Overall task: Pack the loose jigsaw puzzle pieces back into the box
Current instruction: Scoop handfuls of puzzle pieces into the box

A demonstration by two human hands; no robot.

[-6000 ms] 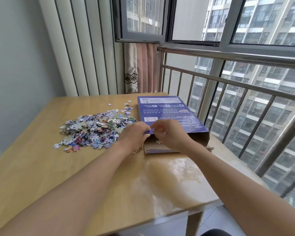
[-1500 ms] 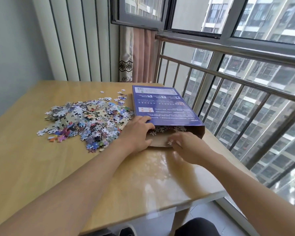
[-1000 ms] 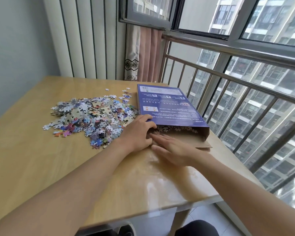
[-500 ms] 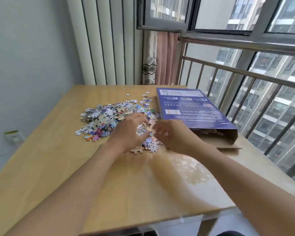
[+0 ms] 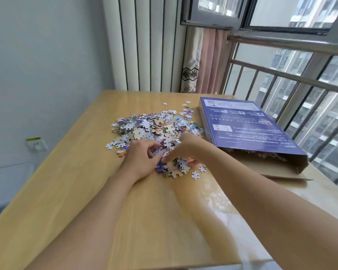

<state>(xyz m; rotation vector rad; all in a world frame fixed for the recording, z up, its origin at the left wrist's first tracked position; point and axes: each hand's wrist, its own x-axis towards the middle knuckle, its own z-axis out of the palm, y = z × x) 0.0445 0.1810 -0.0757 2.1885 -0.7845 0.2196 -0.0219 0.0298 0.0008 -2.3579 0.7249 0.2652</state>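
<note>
On the wooden table (image 5: 70,191) in front of you, the heap of loose puzzle pieces (image 5: 152,127) lies left of the purple box (image 5: 242,125), its right fringe close beside the box's left wall. Your two hands meet at the near edge of that heap. Your left hand (image 5: 140,159) rests on the pieces with its fingers curled inward over a small clump; whether it truly grips any of them you cannot tell from here. Your right hand (image 5: 185,148) lies palm-down just beside it, fingers bent into the same clump, and its hold is likewise unclear. A few stray pieces (image 5: 195,175) sit apart on the bare wood just to the near right of your hands. The box lies flat, printed side up, its near end open with the brown cardboard flap (image 5: 281,173) folded out onto the table, and some pieces show inside the opening (image 5: 261,153). A metal railing (image 5: 293,78) runs behind the box.
</note>
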